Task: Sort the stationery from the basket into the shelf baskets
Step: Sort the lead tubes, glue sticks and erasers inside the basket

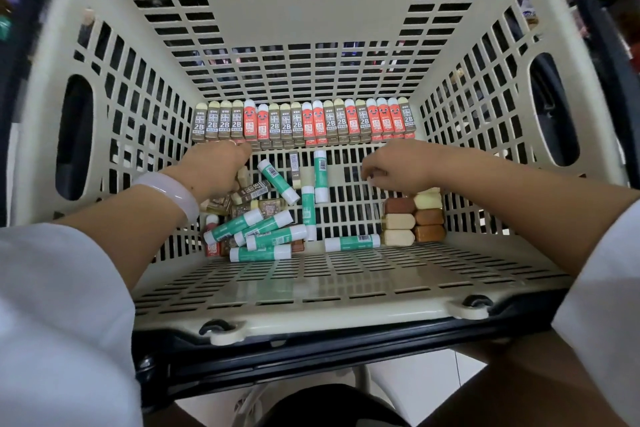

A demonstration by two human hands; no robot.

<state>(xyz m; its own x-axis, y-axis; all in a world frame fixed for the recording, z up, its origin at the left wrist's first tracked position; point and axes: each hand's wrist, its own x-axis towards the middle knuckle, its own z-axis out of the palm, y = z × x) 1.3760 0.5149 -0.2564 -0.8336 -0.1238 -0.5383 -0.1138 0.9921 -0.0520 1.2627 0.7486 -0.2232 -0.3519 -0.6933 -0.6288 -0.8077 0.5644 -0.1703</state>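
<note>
A big cream basket (104, 10) is seen from above. Erasers (301, 121) are lined up along its far wall, and glue sticks (263, 236) are piled on its floor. The left hand (214, 170) is curled over the loose pile. The right hand (394, 166) is loosely curled, and nothing is seen held in it.

White sleeves (59, 288) on both arms; a pale, glossy bangle (169, 196) circles the left wrist
</note>
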